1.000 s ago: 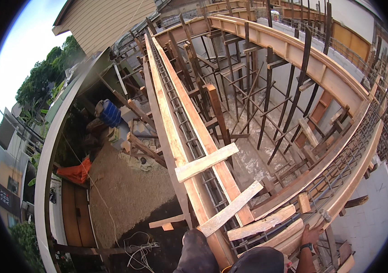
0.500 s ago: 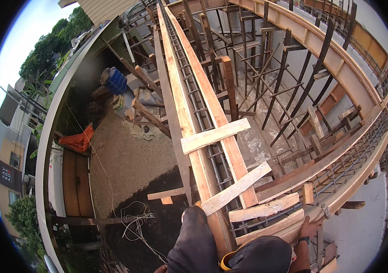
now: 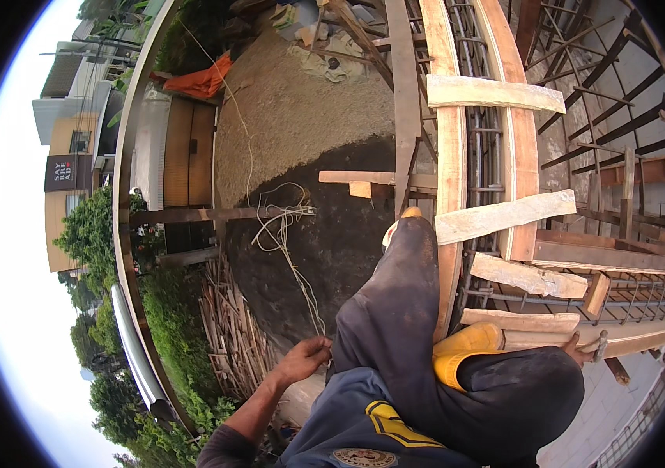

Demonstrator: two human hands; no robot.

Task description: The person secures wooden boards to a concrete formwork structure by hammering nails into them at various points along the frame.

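Filling the far left, pale sky meets a tan building and green trees; one long grey ledge bends past them, beside two brown door panels and one orange sheet; lower down, tan gravel turns to dark ground; a tangled white cord crosses it, trailing to the person's left hand, whose fingers curl closely around its end; dark-trousered legs stand in the way of the middle foreground; two long planks flank one steel rebar cage; four short pale boards lie about, two of them across the planks, with one small wooden block farther right; one yellow boot shows below; the right hand, partly hidden behind a leg, is at the curved formwork edge, just beside a grey metal piece; how far its fingers spread, and whether they grip that piece, cannot be told.
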